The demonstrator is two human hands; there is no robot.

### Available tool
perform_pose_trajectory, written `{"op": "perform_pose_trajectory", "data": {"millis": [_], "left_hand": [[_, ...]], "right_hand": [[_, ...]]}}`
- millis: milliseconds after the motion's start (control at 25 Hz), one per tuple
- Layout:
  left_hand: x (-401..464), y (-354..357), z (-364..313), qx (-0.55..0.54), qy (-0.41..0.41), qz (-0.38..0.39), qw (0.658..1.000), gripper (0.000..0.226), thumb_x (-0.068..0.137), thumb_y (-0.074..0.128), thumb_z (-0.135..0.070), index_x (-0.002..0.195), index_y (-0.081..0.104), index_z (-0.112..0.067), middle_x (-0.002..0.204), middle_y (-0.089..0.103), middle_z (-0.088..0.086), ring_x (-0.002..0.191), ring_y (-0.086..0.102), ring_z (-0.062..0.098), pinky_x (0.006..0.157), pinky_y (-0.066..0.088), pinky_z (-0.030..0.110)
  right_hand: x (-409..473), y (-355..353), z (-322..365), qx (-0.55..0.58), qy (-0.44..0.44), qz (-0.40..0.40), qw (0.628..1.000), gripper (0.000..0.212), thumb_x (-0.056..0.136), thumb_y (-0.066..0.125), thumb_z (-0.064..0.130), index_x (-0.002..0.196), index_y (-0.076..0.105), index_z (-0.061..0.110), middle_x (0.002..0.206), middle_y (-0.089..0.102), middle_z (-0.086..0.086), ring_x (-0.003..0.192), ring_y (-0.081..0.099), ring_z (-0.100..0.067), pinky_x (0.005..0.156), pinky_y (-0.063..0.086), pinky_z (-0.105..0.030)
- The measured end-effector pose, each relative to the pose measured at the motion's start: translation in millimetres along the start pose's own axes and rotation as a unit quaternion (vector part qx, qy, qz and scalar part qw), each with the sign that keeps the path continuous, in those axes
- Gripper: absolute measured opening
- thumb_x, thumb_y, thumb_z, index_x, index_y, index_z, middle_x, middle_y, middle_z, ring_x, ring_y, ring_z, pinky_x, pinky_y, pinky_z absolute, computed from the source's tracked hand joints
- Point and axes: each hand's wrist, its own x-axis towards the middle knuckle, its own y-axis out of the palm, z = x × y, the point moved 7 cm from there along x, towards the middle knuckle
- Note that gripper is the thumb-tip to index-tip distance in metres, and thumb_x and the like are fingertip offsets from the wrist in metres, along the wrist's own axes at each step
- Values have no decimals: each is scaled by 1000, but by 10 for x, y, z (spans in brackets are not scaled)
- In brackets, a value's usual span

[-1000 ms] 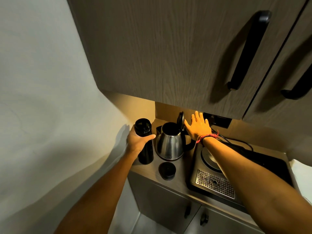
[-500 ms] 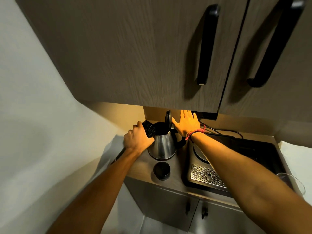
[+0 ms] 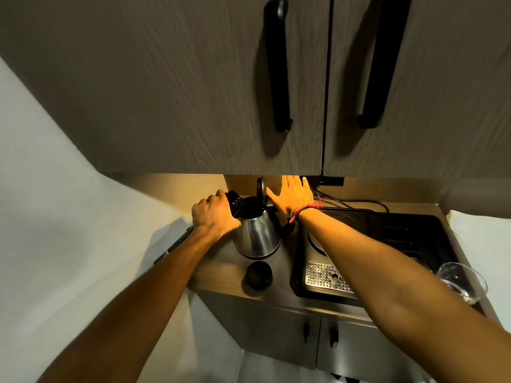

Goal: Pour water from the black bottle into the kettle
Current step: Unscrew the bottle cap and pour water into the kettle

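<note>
Black bottle (image 3: pixel 177 246) tipped steeply, gripped round its upper body by the left hand (image 3: pixel 214 215), fingers wrapped and knuckles up. Bottle matte black, long and slim, its open threaded mouth (image 3: pixel 235 200) at the rim of the kettle (image 3: pixel 258 233); base end angled down and left past the forearm, pale lettering on it too small to read. No stream of water made out in the dim light.

Kettle standing upright on the far left of the wooden counter (image 3: pixel 218 275): polished steel body widening toward the base, dark interior, black lid (image 3: pixel 260 189) hinged up on edge at the far side.

Right hand (image 3: pixel 293 196) flat and spread, fingers extended, gripping nothing, thumb side against the raised lid; red thread band (image 3: pixel 305 208) at the wrist.

Round black cap (image 3: pixel 259 273) lying on the counter just near of the kettle. Black tray (image 3: pixel 414 230) with a perforated metal plate to the right. Clear glass (image 3: pixel 461 280) at the near right edge.
</note>
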Motion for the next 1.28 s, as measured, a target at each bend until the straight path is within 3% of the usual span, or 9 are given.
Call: {"op": "perform_pose_trajectory", "data": {"millis": [200, 360, 600, 840, 1120, 1280], "left_hand": [[10, -85, -5, 26, 10, 10, 1000, 68, 64, 73, -59, 110, 50, -14, 91, 61, 6, 79, 63, 25, 63, 45, 33], [8, -133, -2, 33, 8, 9, 999, 69, 63, 74, -62, 106, 50, -14, 83, 53, 3, 71, 53, 21, 61, 43, 31], [43, -112, -10, 36, 19, 32, 999, 71, 64, 73, -65, 110, 51, -15, 86, 51, 3, 74, 52, 21, 63, 44, 32], [42, -98, 5, 44, 11, 47, 998, 71, 65, 74, -60, 114, 51, -14, 102, 63, 8, 89, 64, 27, 71, 48, 35], [85, -96, 28, 54, 16, 55, 997, 73, 65, 74, -62, 115, 51, -15, 101, 62, 8, 88, 63, 26, 70, 47, 35], [109, -118, 36, 51, 12, 56, 997, 73, 64, 74, -62, 114, 50, -15, 92, 53, 5, 79, 53, 22, 68, 45, 34]], "right_hand": [[-5, 33, -3, 4, 0, 8, 1000, 96, 88, 16, 75, 154, 27, 6, 160, 30, -13, 150, 23, -29, 125, 11, -49], [-1, 40, -7, 4, -1, 12, 1000, 97, 88, 16, 75, 155, 23, 5, 161, 27, -12, 151, 21, -28, 125, 10, -48], [2, 43, -21, 9, 3, 10, 1000, 96, 88, 18, 75, 152, 29, 5, 157, 34, -13, 148, 26, -30, 124, 13, -49], [9, 41, -31, 9, 0, 6, 1000, 96, 87, 19, 76, 149, 35, 5, 153, 40, -13, 146, 30, -30, 124, 15, -49], [11, 46, -25, 9, -3, 1, 1000, 94, 87, 19, 75, 148, 37, 5, 152, 41, -13, 145, 31, -30, 123, 16, -50], [17, 38, -23, 9, -1, 6, 1000, 94, 88, 20, 74, 150, 34, 5, 154, 38, -13, 146, 29, -30, 124, 16, -50]]}}
